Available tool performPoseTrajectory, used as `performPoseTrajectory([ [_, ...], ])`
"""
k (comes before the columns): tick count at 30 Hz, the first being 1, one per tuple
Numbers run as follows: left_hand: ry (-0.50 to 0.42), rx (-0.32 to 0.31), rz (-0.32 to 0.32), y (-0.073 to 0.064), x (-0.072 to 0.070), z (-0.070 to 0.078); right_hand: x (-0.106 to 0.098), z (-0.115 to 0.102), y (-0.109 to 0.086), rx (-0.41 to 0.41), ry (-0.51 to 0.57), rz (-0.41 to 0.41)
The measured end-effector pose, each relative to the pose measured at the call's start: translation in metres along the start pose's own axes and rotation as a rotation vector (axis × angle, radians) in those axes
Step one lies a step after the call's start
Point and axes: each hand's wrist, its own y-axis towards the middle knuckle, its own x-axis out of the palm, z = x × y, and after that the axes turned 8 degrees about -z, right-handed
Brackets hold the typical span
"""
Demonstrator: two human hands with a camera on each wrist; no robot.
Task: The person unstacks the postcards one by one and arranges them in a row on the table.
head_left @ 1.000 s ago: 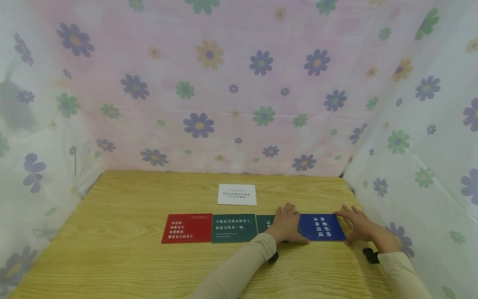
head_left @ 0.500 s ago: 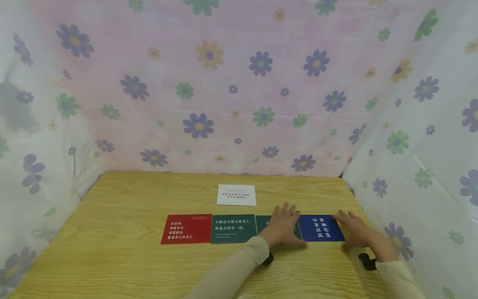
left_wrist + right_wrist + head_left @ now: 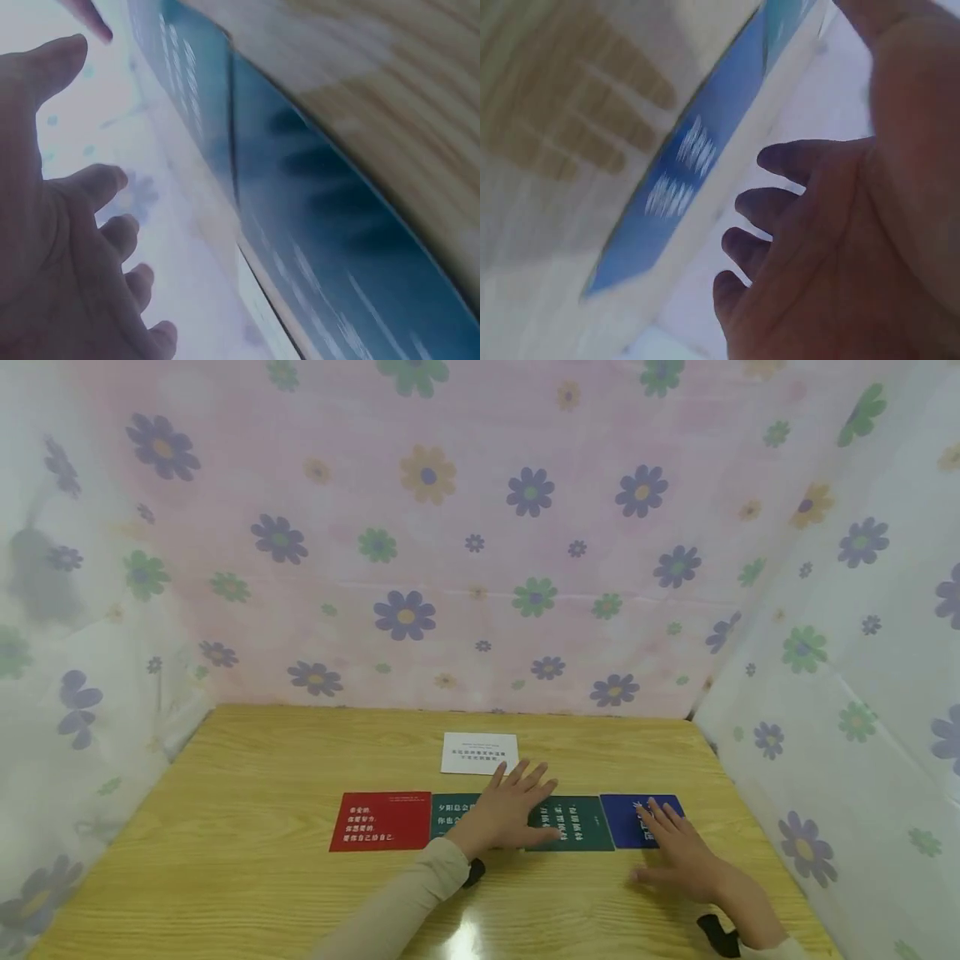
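Note:
In the head view a row of cards lies edge to edge: a red card (image 3: 381, 821), a green card (image 3: 447, 807), a second green card (image 3: 592, 822) and a blue card (image 3: 624, 820), all with white writing. My left hand (image 3: 510, 810), fingers spread, hovers over the meeting edges of the two green cards and hides part of both. The left wrist view shows a gap between its fingers and the cards. My right hand (image 3: 682, 856) hangs above the blue card's right part, fingers loosely straight, holding nothing. The right wrist view shows it apart from the card.
Behind the row lies a white card (image 3: 478, 753) with dark writing, close to my left fingertips. Everything lies on a wood-grain table (image 3: 225, 827). Flower-patterned curtains (image 3: 480, 568) stand at the back and both sides.
My left hand has moved left off the second green card, whose writing now shows. The right hand has come away from the blue card's right edge and moved left over it.

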Motion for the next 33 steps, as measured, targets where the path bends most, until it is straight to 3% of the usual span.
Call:
performPoseTrajectory([
  [7, -0.050, -0.041, -0.010, -0.032, -0.005, -0.036, 0.029, -0.038, 0.016, -0.007, -0.068, 0.076],
  [15, -0.093, -0.068, 0.041, -0.056, -0.002, -0.069, 0.048, -0.079, 0.044, -0.163, -0.061, 0.205],
  [25, -0.091, -0.195, 0.061, -0.081, -0.008, -0.098, 0.041, -0.119, 0.082, -0.198, -0.032, 0.145],
  [33, -0.136, -0.230, 0.090, -0.092, -0.015, -0.114, 0.028, -0.130, 0.109, -0.180, -0.035, 0.104],
])
